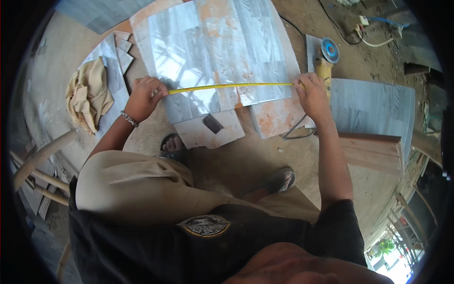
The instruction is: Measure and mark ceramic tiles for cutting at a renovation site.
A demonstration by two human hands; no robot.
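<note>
Dusty concrete floor (246, 165) carries all the work at this site; no counter is in use. The left hand (144, 97) is closed in a pinch on one end of a yellow tape measure (227, 86), pressing it at the left edge of a large grey wood-grain tile (213, 52). The right hand (309, 92) is closed on the other end of the tape at the tile's right edge. The tape runs taut and nearly level across the tile's near portion, lying on or just above its face.

Judgement on method: the reading will be sound only if the tape stays square to the tile's long sides and flat against the glazed face; any sag or slant would lengthen the figure. Both ends should sit exactly on the edges, not past them.

Edges and room: a smaller tile offcut (210, 130) lies under the big tile's near edge, and an orange-stained piece (276, 118) sits at its near right corner, so the tile may rock. An angle grinder (326, 59) rests just beyond the right hand, its cord (295, 132) looping near the wrist. Narrow tile offcuts (124, 49) and a crumpled tan cloth (90, 94) lie to the left. Another grey tile (373, 106) and a wooden plank (373, 151) close off the right. Sandalled feet (172, 144) stand close to the near edge; open floor remains between them.
</note>
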